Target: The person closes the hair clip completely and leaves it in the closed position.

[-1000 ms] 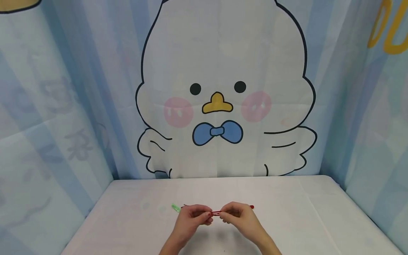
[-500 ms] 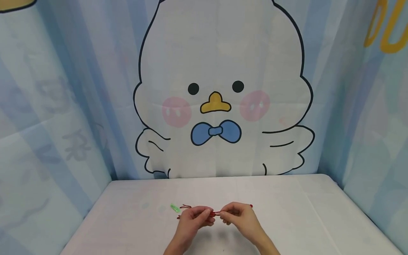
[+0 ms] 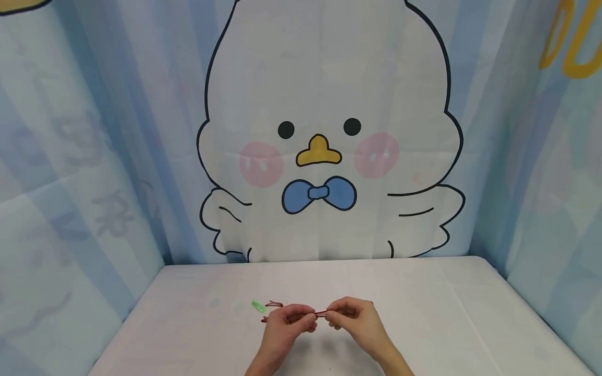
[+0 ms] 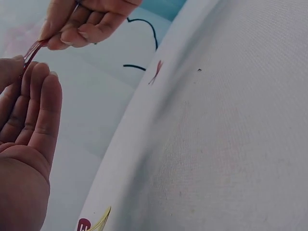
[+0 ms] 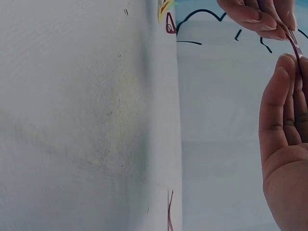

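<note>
From afar, I see left hand [image 3: 286, 325] and right hand [image 3: 356, 320] pinching red strands [image 3: 321, 314] running sideways, short of the far table edge [image 3: 329, 262].

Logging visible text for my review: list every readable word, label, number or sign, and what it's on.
"DU", perhaps: orange letters, cut off by the frame, on the right backdrop.
Too faint to read: characters on the left backdrop.
Too small to read: white mark on a red item, left wrist view.
</note>
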`<move>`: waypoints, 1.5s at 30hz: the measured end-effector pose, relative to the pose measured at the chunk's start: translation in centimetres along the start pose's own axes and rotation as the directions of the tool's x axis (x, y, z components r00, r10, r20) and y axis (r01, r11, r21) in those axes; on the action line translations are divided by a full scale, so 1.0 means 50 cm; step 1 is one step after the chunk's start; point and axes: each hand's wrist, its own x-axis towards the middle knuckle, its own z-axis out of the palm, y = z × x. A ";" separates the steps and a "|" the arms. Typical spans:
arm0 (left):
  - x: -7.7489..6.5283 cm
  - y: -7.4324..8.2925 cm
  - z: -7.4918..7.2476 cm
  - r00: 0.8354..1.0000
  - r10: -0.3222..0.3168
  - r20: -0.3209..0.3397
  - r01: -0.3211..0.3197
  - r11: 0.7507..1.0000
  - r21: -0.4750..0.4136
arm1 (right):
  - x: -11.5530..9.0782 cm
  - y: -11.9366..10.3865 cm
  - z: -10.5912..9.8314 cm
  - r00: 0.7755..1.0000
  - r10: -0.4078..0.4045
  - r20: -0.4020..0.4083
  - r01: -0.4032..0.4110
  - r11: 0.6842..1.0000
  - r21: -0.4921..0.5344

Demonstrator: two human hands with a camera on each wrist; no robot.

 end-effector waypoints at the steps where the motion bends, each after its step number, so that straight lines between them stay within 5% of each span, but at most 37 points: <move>1: 0.000 0.001 0.001 1.000 0.004 -0.009 -0.004 1.000 0.012 | 0.001 0.000 0.000 1.000 -0.002 -0.003 0.002 1.000 -0.005; 15: -0.003 0.001 0.001 0.995 0.044 -0.085 -0.035 0.994 0.106 | -0.002 0.004 0.017 0.996 0.018 -0.085 -0.023 0.998 -0.063; 28: -0.006 0.001 0.018 0.974 0.080 -0.213 -0.041 0.982 0.183 | 0.000 0.013 0.040 0.980 -0.039 -0.196 0.026 0.997 -0.066; 34: -0.005 -0.003 0.019 0.975 0.062 -0.215 -0.024 0.984 0.175 | -0.001 0.016 0.045 0.977 -0.022 -0.214 0.002 0.996 -0.091; 40: -0.002 -0.006 0.015 0.983 0.039 -0.181 -0.015 0.992 0.128 | -0.002 0.024 0.046 0.965 -0.166 -0.204 0.139 0.980 -0.141; 45: 0.001 -0.009 0.016 0.983 0.015 -0.180 -0.001 0.997 0.078 | 0.000 0.032 0.044 0.904 -0.398 -0.158 0.343 0.893 -0.291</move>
